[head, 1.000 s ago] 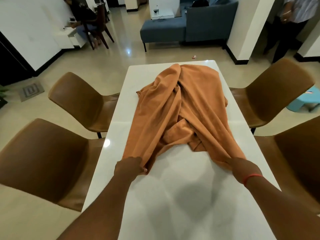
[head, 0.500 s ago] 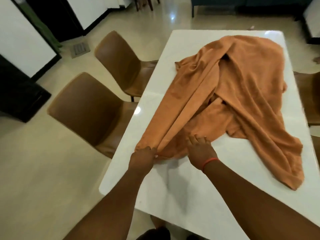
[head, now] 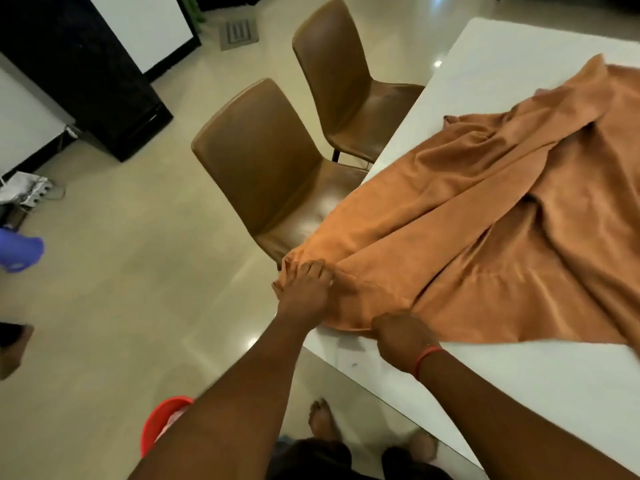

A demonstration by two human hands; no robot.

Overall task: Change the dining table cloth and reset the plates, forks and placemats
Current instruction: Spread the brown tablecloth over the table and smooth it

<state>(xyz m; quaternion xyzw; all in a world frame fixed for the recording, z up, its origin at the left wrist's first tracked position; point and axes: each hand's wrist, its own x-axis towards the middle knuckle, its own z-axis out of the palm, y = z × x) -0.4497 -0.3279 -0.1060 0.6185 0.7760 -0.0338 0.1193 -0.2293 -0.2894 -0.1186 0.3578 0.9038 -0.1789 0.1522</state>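
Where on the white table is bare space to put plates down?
The white table is bare at its far end beyond the orange cloth, and along the near edge beside the right hand. The left hand's corner is crowded.

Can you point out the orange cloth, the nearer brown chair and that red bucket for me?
orange cloth (head: pixel 485 237): head view, on its spread middle.
nearer brown chair (head: pixel 256 157): head view, on the backrest.
red bucket (head: pixel 162 424): head view, on its rim.
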